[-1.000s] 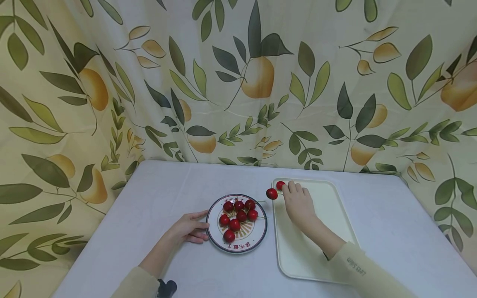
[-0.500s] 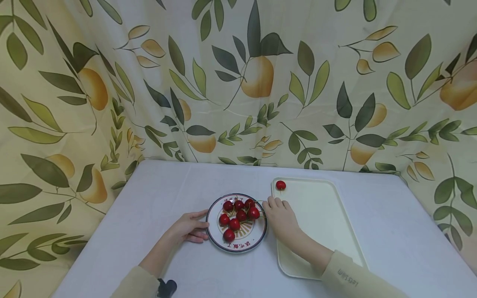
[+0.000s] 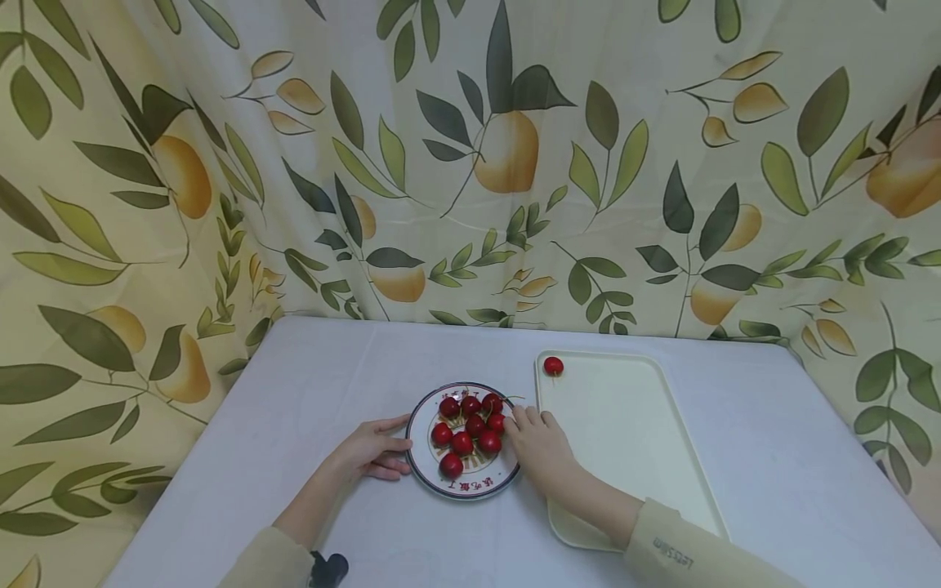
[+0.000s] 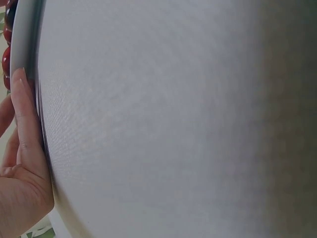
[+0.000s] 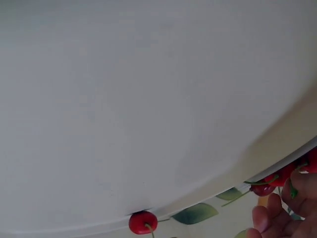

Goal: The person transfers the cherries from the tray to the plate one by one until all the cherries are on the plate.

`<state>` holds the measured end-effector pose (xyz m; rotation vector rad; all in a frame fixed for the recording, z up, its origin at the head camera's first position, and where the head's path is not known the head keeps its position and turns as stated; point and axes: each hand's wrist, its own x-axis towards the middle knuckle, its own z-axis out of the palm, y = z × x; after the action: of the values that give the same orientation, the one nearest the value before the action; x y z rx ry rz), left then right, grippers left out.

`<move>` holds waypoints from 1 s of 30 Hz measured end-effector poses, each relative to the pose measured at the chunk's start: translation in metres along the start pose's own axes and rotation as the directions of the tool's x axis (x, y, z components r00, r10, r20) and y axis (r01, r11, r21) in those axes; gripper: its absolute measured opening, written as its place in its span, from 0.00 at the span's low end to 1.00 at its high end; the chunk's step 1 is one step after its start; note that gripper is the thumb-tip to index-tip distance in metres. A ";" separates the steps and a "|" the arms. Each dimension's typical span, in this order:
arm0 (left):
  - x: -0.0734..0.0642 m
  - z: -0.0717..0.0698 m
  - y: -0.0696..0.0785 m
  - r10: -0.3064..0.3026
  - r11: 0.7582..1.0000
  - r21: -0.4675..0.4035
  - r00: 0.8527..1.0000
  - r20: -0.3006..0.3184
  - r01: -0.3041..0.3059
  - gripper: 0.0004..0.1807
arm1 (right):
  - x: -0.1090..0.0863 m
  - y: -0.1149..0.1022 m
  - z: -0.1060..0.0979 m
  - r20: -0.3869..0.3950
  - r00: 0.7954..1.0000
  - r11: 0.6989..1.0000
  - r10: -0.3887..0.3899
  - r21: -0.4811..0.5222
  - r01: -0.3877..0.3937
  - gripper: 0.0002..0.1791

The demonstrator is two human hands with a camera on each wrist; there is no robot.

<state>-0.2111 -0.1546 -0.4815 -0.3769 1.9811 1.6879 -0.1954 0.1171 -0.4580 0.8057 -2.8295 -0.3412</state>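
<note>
On the table, a round white plate [image 3: 494, 480] with a dark rim and red printed characters holds several dark red cherries [image 3: 450, 407]. My left hand [image 3: 376, 449] rests against its left edge, fingers mostly straight; in the left wrist view a finger [image 4: 27, 119] lies along the plate's side. At the right edge of the plate my right hand [image 3: 542, 445] pinches a cherry [image 3: 489, 443] by its stem, low over the plate among the others. A green stem end [image 5: 293, 192] shows at the fingertips in the right wrist view.
To the right of the plate lies a cream rectangular tray [image 3: 625, 425], partly under my right forearm. One cherry [image 3: 554, 367] sits in its far left corner. A patterned curtain [image 3: 470, 245] hangs behind the white-covered table [image 3: 353, 359].
My right hand has brought one cherry from the tray's far left corner leftward and nearer, over the plate. One cherry stays on the tray. My left hand has stayed at the plate's edge.
</note>
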 end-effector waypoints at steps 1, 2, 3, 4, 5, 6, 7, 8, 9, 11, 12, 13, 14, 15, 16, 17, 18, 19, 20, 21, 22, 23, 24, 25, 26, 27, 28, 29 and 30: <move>0.000 0.000 0.000 -0.001 1.000 -0.002 1.000 0.001 0.001 0.30 | 0.000 -0.001 0.000 0.001 1.000 1.000 -0.001 0.003 0.001 0.19; 0.000 0.000 0.000 -0.001 1.000 -0.002 1.000 0.002 0.001 0.31 | 0.000 -0.001 0.001 0.002 1.000 1.000 -0.002 0.006 0.002 0.18; 0.000 -0.001 0.000 -0.001 1.000 0.001 1.000 0.004 0.001 0.31 | 0.000 -0.002 0.000 0.008 1.000 1.000 -0.003 0.010 0.003 0.19; 0.000 -0.001 -0.001 -0.001 1.000 0.002 1.000 0.006 0.001 0.31 | 0.000 -0.002 0.000 0.014 1.000 1.000 -0.006 0.010 0.006 0.19; 0.000 -0.001 0.000 -0.003 1.000 0.003 1.000 0.008 0.003 0.31 | 0.000 -0.002 0.000 0.020 1.000 1.000 -0.008 0.012 0.007 0.20; 0.000 -0.001 0.000 -0.004 1.000 0.005 1.000 0.009 0.004 0.31 | 0.000 -0.003 0.000 0.025 1.000 1.000 -0.010 0.011 0.010 0.20; 0.000 -0.001 -0.001 -0.004 1.000 0.007 1.000 0.011 0.004 0.31 | 0.000 -0.003 0.000 0.028 1.000 1.000 -0.011 0.011 0.011 0.21; 0.000 -0.001 -0.001 -0.004 1.000 0.009 1.000 0.012 0.004 0.31 | 0.000 -0.003 0.000 0.030 0.999 1.000 -0.013 0.008 0.013 0.21; 0.000 -0.001 -0.001 -0.003 1.000 0.009 1.000 0.013 0.003 0.31 | 0.000 -0.004 0.000 0.029 0.999 1.000 -0.014 0.007 0.014 0.21; 0.000 -0.001 -0.001 -0.003 1.000 0.007 1.000 0.013 0.003 0.31 | 0.000 -0.004 0.001 0.026 0.999 1.000 -0.017 0.010 0.017 0.21; 0.000 -0.001 -0.001 -0.001 1.000 0.006 1.000 0.013 0.001 0.31 | 0.000 -0.004 0.000 0.024 1.000 1.000 -0.019 0.013 0.018 0.20; 0.000 -0.001 -0.001 0.000 1.000 0.006 1.000 0.012 0.000 0.31 | 0.000 -0.004 0.000 0.018 1.000 1.000 -0.018 0.021 0.017 0.20; 0.000 -0.001 -0.001 0.001 1.000 0.006 1.000 0.011 -0.001 0.31 | 0.000 -0.003 0.000 0.016 1.000 0.999 -0.016 0.029 0.016 0.20; 0.000 -0.001 -0.001 0.000 1.000 0.004 1.000 0.010 0.000 0.31 | 0.001 -0.002 -0.001 0.011 1.000 0.999 -0.012 0.041 0.011 0.19; 0.001 -0.001 -0.001 0.001 1.000 0.006 1.000 0.010 -0.001 0.31 | 0.002 -0.001 -0.001 0.008 1.000 0.998 -0.004 0.055 0.004 0.19; 0.001 -0.001 -0.001 0.001 1.000 0.007 1.000 0.011 -0.001 0.31 | 0.003 0.000 -0.002 0.001 1.000 0.998 0.007 0.070 -0.007 0.19; 0.001 -0.001 -0.001 0.002 1.000 0.007 1.000 0.014 -0.002 0.31 | 0.004 0.002 -0.003 -0.008 1.000 0.996 0.019 0.082 -0.018 0.19; 0.001 -0.002 -0.001 0.002 1.000 0.007 1.000 0.017 -0.002 0.31 | 0.005 0.004 -0.004 -0.018 0.999 0.995 0.032 0.093 -0.030 0.18; 0.000 -0.002 -0.001 0.003 1.000 0.006 1.000 0.020 -0.003 0.31 | 0.006 0.006 -0.005 -0.026 0.999 0.994 0.046 0.103 -0.043 0.17; 0.000 -0.002 -0.001 0.003 1.000 0.006 1.000 0.024 -0.003 0.31 | 0.008 0.009 -0.006 -0.037 0.997 0.991 0.063 0.119 -0.058 0.16; 0.000 -0.002 -0.002 0.006 1.000 0.009 1.000 0.028 -0.006 0.31 | 0.010 0.012 -0.006 -0.044 0.996 0.990 0.078 0.125 -0.072 0.15; 0.000 -0.003 -0.002 0.006 1.000 0.010 1.000 0.031 -0.007 0.31 | 0.011 0.015 -0.006 -0.052 0.994 0.988 0.094 0.129 -0.086 0.14; 0.000 -0.003 -0.002 0.005 1.000 0.009 1.000 0.031 -0.005 0.31 | 0.013 0.018 -0.006 -0.057 0.992 0.986 0.108 0.131 -0.100 0.13; 0.000 -0.003 -0.002 0.003 1.000 0.010 1.000 0.030 -0.003 0.31 | 0.014 0.021 -0.006 -0.063 0.990 0.984 0.123 0.137 -0.114 0.13; 0.000 -0.003 -0.002 0.003 1.000 0.009 1.000 0.029 -0.004 0.31 | 0.016 0.024 -0.005 -0.068 0.988 0.982 0.138 0.140 -0.127 0.13; 0.000 -0.002 -0.002 0.004 1.000 0.009 1.000 0.027 -0.004 0.31 | 0.018 0.027 -0.005 -0.075 0.986 0.980 0.151 0.142 -0.140 0.13; 0.000 -0.002 -0.002 0.004 1.000 0.009 1.000 0.024 -0.004 0.31 | 0.019 0.031 -0.003 -0.081 0.983 0.979 0.163 0.140 -0.151 0.14; 0.000 -0.002 -0.001 0.002 1.000 0.007 1.000 0.021 -0.002 0.31 | 0.020 0.034 -0.002 -0.089 0.981 0.977 0.175 0.143 -0.161 0.14; 0.000 -0.002 -0.001 0.003 1.000 0.006 1.000 0.019 -0.003 0.31 | 0.022 0.037 0.000 -0.100 0.978 0.975 0.183 0.145 -0.168 0.14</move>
<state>-0.2112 -0.1569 -0.4826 -0.3551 1.9741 1.6803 -0.2320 0.1363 -0.4462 0.5713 -2.8134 -0.0746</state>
